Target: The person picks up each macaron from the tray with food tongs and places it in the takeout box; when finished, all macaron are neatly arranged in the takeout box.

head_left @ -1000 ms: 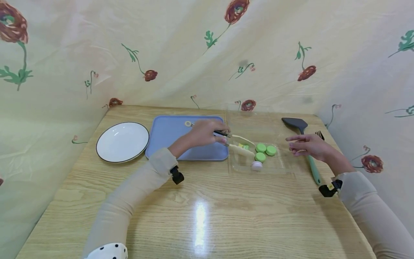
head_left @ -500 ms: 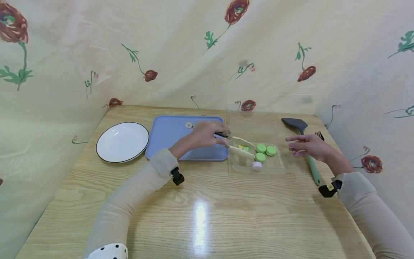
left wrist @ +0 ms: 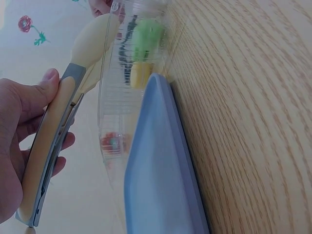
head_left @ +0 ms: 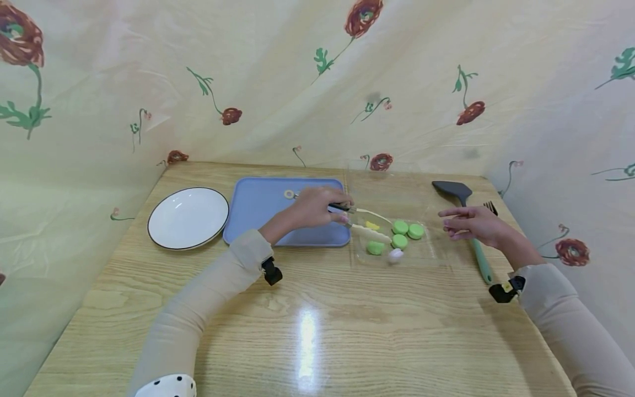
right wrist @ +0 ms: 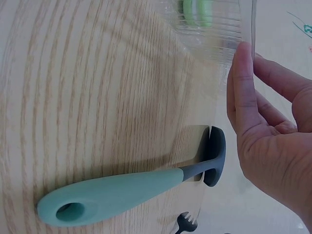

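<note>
My left hand (head_left: 315,207) grips cream-and-grey tongs (left wrist: 56,134), seen along their length in the left wrist view. Their pale tips (head_left: 369,232) reach, spread apart, over a clear plastic box (head_left: 412,258). Inside lie several green macarons (head_left: 399,226), a yellow one (head_left: 372,225) between the tong arms, and a tilted pale pink one (head_left: 395,255) near the front wall. One green macaron (head_left: 375,248) sits just in front of the nearer tong arm. With thumb and finger, my right hand (head_left: 473,225) pinches the box's right rim (right wrist: 252,24).
A blue tray (head_left: 258,215) lies left of the box, under my left hand. Farther left is a white dark-rimmed plate (head_left: 188,218). A green-handled turner (right wrist: 112,192) and a black fork (right wrist: 186,223) lie at the right. A floral curtain (head_left: 278,82) backs the wooden table (head_left: 317,314).
The green macaron that was between the tong arms has moved toward the person, in front of the nearer arm. The pink macaron has tilted. Both hands keep their places.
</note>
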Motion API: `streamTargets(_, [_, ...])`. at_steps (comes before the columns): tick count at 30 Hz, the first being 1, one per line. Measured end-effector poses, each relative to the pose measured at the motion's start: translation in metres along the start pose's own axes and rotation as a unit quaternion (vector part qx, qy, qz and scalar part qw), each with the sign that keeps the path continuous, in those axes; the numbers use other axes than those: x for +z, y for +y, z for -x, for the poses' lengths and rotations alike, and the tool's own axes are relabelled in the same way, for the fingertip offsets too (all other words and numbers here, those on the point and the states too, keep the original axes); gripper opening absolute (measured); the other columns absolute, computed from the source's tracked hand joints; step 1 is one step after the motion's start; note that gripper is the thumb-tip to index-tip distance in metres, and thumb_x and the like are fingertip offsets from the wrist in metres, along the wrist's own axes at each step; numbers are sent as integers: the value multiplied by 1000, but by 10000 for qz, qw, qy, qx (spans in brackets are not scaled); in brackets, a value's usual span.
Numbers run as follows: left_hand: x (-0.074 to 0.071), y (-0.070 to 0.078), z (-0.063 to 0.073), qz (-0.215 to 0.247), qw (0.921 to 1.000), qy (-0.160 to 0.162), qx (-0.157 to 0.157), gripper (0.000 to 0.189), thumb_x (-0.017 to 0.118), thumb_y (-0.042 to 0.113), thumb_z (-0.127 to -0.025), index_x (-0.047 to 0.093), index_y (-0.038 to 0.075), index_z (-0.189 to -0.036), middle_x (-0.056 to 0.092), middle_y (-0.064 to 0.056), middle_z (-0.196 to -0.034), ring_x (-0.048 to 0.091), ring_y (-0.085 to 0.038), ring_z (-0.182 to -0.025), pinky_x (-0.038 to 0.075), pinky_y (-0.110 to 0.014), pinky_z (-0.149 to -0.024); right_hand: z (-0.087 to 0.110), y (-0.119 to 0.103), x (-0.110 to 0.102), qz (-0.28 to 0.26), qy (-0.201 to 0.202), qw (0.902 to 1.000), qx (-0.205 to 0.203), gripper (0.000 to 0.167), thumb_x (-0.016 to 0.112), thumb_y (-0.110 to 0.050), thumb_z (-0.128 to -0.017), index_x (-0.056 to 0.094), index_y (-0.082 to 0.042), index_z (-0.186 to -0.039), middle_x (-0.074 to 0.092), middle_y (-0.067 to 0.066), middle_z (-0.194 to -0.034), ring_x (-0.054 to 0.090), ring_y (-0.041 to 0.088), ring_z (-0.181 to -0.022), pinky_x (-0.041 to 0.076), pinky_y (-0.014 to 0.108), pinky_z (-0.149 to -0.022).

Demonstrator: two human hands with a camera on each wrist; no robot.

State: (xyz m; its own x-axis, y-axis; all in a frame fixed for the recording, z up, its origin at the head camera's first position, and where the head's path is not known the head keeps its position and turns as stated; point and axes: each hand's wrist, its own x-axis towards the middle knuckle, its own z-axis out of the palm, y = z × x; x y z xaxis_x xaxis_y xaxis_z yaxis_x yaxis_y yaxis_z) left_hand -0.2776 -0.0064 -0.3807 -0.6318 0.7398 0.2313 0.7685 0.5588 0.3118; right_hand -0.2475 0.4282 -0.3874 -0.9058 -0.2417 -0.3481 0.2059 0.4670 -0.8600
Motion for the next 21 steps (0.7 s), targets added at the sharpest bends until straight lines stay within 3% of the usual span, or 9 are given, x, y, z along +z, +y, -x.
streamTargets(9, [-1,-1,2,63,10000,67,13,44,73,44,-92,71,23,-131,72,2,-128,70,-17,-107,38,-22,-58,0,1,0,-7,-28,10000,-32,53,57,-15,-105,37,12,-147,74,2,-100,70,11,-86,61,29,-79])
streamTargets(21, [-8,-8,19,-58,9998,177,-62,54,74,45,-91,65,20,-139,67,-2,-136,69,-21,-112,55,-35,-72,0,1,-1,-89,-25,9999,-46,46,57,-15,-105,44,7,-143,74,2,-100,71,11,-86,61,30,-79])
